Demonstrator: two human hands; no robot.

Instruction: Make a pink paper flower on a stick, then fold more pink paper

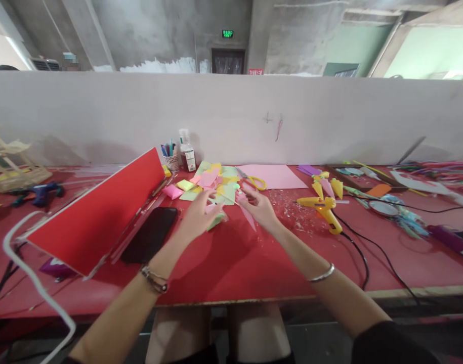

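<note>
My left hand (204,215) is pinched round one end of a thin pale stick (226,197) that points toward my other hand. A green packet (217,221) lies partly hidden beneath the left fingers. Between the fingers of my right hand (260,206) is a pink paper cone (248,217), its tip pointing down toward the table. A small light-green ball (237,186) shows by the right fingertips. Yellow-handled scissors (257,183) lie just behind that hand.
Left of my hands are a black phone (151,235) and a tilted red board (102,212). A yellow glue gun (326,207) with a cable stands at right, near yellow and pink paper cones (327,186). Pink paper (277,176) and green sheets (204,169) lie behind.
</note>
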